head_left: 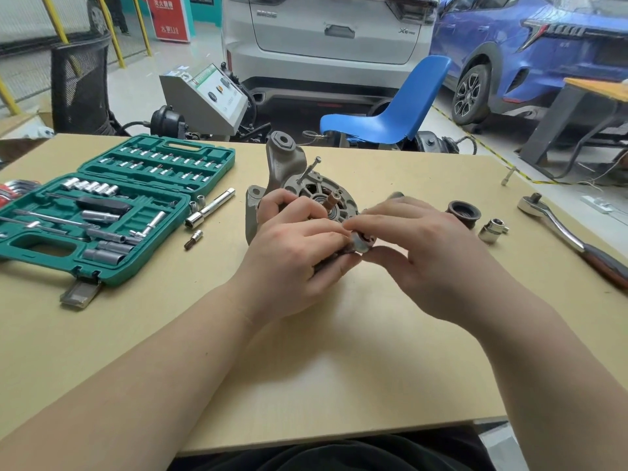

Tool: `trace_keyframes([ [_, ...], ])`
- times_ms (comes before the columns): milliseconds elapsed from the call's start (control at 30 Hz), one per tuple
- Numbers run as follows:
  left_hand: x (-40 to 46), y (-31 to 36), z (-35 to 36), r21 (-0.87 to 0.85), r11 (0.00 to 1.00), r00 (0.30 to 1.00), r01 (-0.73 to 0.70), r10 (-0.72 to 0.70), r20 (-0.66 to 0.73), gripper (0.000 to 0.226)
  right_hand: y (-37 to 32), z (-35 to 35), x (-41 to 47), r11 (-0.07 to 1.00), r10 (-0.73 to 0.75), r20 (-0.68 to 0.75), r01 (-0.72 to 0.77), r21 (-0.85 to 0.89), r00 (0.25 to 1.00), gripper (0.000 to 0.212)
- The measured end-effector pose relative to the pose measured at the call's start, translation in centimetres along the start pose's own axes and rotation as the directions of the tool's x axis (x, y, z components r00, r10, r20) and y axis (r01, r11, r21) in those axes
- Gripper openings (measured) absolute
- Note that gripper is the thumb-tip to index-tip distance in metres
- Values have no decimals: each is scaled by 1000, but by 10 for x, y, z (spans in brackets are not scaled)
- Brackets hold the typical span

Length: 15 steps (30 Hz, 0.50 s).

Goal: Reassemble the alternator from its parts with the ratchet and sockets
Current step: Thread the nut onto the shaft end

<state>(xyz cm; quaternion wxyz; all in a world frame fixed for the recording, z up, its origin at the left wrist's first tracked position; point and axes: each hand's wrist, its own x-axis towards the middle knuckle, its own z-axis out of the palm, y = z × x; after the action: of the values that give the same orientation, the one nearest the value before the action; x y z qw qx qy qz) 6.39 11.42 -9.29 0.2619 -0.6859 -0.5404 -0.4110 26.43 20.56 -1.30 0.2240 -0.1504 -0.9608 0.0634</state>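
Both hands work at the alternator [306, 192] mid-table: the left hand [292, 246] grips its near edge, the right hand [407, 246] pinches a small socket [362, 242] there. A bolt seems to be getting hand-started; next comes the ratchet [557, 226], lying well to the right.

Two hands [299, 246] [418, 246], one alternator [306, 188], one ratchet [571, 236].

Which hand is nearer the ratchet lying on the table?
Right. The right hand is at the alternator, well short of the ratchet on its right; the left hand lies farther away.
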Motion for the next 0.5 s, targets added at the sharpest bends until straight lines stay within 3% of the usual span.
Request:
trace_keyframes([
  [100,0,2,0,-28,999,999,16,-18,-45,21,-3,0,1,1000,17,-2,-17,-19,1000,23],
  [200,-1,1,0,-64,997,997,38,-42,-67,21,-4,0,-2,997,65,-17,-65,35,998,38],
  [333,1,0,-1,-47,999,1000,16,-17,-26,16,-6,0,0,998,31,-9,-30,46,999,21],
  [433,0,0,-1,-28,1000,1000,0,-1,-16,22,-4,-3,3,998,4,23,-5,62,1000,28],
  [500,-1,0,-1,-53,999,1000,7,-9,-28,16,-5,-5,3,997,56,33,-58,52,998,21],
])
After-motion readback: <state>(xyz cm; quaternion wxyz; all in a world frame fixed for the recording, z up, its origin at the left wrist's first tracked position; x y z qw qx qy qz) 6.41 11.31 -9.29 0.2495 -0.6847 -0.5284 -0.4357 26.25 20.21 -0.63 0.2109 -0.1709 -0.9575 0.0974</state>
